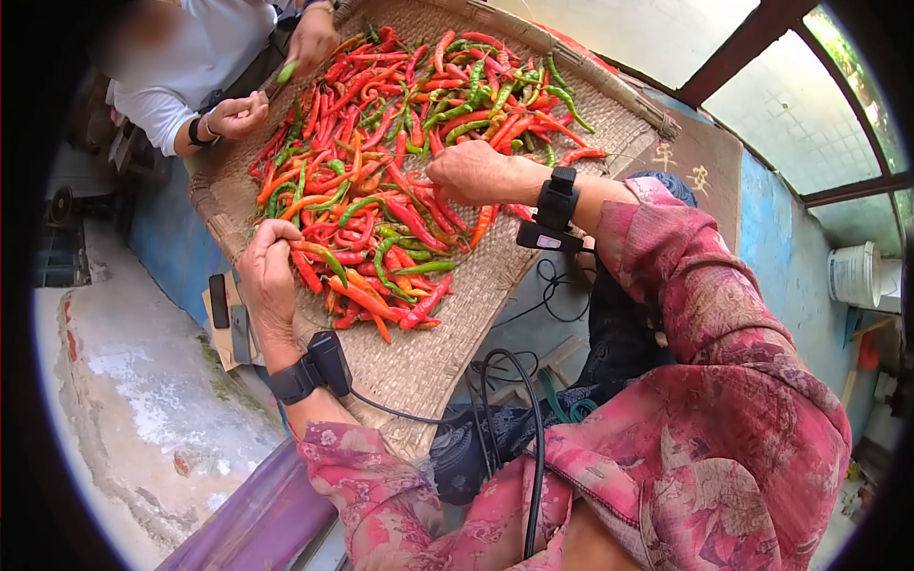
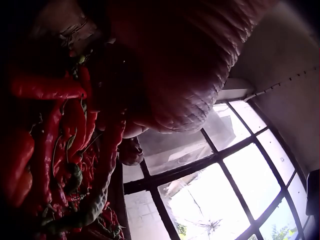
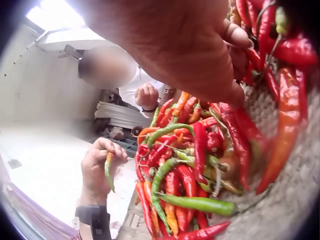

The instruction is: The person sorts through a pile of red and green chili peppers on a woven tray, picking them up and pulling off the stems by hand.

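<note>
- The peppers (image 1: 367, 195) lay on the woven tray (image 1: 400, 381) in a broad heap, which reached from its far side to its near left part; red, orange and green ones were mixed throughout, and no sorting by colour could be made out.
- The left hand (image 1: 271, 281), at the heap's near left edge, held an orange-and-green pepper (image 3: 109, 172) pinched between thumb and fingers, its curved tip hanging down; this one was plainly picked out.
- The right hand (image 1: 476, 171) reached into the heap, its fingers bent down among red peppers; whether it grasped one could not be told, since the fingertips were partly hidden.
- Across the tray, at the far left, another person's farther hand (image 1: 312, 40) held a green pepper (image 1: 288, 72) by the fingertips; the nearer hand (image 1: 238, 116) had its fingers curled upward, and its contents were unclear.
- Two peppers were thus plainly lifted, while the bulk lay in the heap; thin stems (image 3: 271, 50) showed on some, and how many had already been handled could not be told; by the look of it, much was left.
</note>
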Motion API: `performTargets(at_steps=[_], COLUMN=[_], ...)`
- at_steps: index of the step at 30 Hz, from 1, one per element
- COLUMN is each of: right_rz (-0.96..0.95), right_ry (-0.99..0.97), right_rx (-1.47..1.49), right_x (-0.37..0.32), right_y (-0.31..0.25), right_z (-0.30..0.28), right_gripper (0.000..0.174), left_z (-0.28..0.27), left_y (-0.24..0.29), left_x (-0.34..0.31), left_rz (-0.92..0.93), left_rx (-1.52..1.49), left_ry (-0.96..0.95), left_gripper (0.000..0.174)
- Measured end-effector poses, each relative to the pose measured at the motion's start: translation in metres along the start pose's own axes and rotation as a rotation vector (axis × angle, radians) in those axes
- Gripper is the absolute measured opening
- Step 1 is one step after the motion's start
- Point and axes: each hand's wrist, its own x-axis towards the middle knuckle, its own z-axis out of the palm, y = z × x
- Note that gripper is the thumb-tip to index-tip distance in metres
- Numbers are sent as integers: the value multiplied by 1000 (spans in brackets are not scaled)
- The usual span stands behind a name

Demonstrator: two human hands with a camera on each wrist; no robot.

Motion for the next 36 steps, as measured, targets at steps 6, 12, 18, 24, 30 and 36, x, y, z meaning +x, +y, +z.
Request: performTargets(at_steps=[6,12,18,24,30,36], right_rz=[24,66,-80,-5,92,177], right_ry=[-20,-166,-197,-66,-19,-41], right_rx=[-43,1209,1368,1105,208,91], right_x=[7,0,-6,-4,-4,-10], right_y=[-4,-22,-45,-39,-16,-30], right_z=[6,-28,-36,-43,-9,5], right_gripper=[12,21,27,26,28,29], left_z=[10,45,78,66,27,35], left_y=[3,31,40,38,16,16], left_x=[-3,-11,-14,-14,-2,0], left_rz=[192,267,56,191,172,337], left_rx=[459,176,-185,111,559,599], left_ry=[128,134,-42,106,399,399], left_gripper=[13,14,28,19,18,22])
